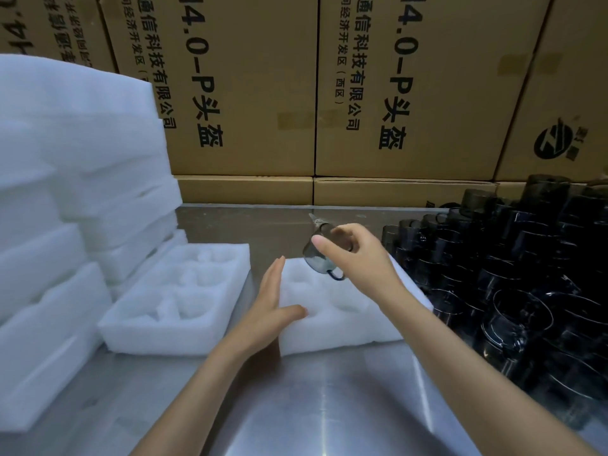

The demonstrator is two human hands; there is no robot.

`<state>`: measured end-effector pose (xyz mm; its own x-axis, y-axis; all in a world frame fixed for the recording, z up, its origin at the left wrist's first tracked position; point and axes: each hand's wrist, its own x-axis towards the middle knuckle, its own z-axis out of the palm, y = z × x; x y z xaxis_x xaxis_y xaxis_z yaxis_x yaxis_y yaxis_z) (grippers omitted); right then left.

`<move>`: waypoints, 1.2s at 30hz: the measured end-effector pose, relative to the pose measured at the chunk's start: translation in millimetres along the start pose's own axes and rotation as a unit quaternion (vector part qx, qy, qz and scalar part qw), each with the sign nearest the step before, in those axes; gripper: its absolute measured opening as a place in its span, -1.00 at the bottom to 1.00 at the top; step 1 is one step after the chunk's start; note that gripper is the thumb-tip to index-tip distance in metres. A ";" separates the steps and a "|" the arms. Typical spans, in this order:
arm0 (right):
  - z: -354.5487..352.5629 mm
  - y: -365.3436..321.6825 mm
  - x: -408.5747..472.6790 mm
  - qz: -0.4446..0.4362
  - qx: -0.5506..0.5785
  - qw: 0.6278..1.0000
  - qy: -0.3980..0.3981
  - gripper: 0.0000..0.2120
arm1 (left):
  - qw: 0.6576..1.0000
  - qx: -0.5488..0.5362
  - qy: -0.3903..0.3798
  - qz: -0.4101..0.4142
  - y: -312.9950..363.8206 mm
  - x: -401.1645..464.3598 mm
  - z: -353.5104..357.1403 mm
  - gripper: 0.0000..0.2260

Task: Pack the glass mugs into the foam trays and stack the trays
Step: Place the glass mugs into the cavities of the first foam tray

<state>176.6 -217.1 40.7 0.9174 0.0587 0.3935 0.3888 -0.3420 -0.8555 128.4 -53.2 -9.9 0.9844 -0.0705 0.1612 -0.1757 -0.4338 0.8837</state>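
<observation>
The left hand lies flat, fingers spread, steadying the near foam tray so the right hand, fingers pinching a tilted glass mug, can seat it in a far pocket.

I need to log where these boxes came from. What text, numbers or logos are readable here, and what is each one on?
"4.0-P头盔", cut off at its start: large print on the middle cardboard box.
"通信科技有限公司", start cropped: smaller line on the same box.
The same two lines repeat on the right cardboard box, plus "开发区(西区)".
Round black logo on the far-right box: its small characters are too blurred.
Far-left box: print too cropped and blurred.
Foam trays and glass mugs: none readable.
</observation>
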 end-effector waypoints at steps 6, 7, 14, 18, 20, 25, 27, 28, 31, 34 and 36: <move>31.8 6.7 12.0 0.042 -0.106 0.993 -0.042 -0.50 | 1.000 -0.016 -0.004 -0.019 -2.9 -1.0 1.4 -0.10; 33.4 6.5 13.4 0.042 -0.118 0.991 -0.039 -0.49 | 1.000 -0.019 -0.007 -0.020 -3.2 -1.5 1.6 -0.10; 37.3 0.9 18.5 0.036 -0.220 0.972 -0.078 -0.40 | 1.000 -0.009 -0.016 -0.007 -4.2 0.8 1.8 -0.10; 38.8 -5.4 20.0 0.028 -0.275 0.955 -0.109 -0.42 | 1.000 -0.016 -0.020 -0.013 -4.2 1.3 2.3 -0.10; 40.3 -3.5 18.6 0.024 -0.280 0.954 -0.105 -0.49 | 1.000 -0.020 -0.016 -0.014 -4.7 1.8 2.1 -0.10; 39.4 5.8 15.3 0.021 -0.247 0.961 -0.121 -0.35 | 0.999 -0.027 -0.021 0.003 -6.5 2.1 0.4 -0.10; 28.9 9.2 8.7 0.002 -0.178 0.975 -0.131 -0.41 | 0.999 -0.040 -0.005 0.011 -6.4 2.4 -5.3 -0.15; 21.5 12.1 4.1 -0.023 -0.157 0.977 -0.144 -0.48 | 0.999 -0.034 0.005 0.024 -7.0 2.3 -9.8 -0.21; 1.2 21.9 -9.6 -0.080 -0.183 0.954 -0.226 -0.53 | 0.994 0.068 -0.001 0.090 -12.2 -0.9 -23.8 -0.38; -5.7 20.2 -10.3 -0.106 -0.229 0.928 -0.274 -0.50 | 0.966 0.213 -0.026 0.144 -17.8 -2.9 -29.5 -0.44; -6.2 16.9 -9.4 -0.118 -0.272 0.908 -0.296 -0.51 | 0.954 0.250 -0.025 0.161 -18.4 -2.3 -31.2 -0.46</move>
<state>174.0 -229.3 24.6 0.7614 0.6291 0.1564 0.6287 -0.6579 -0.4145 129.1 -17.0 -12.8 0.8815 -0.3101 0.3560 -0.4557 -0.7560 0.4700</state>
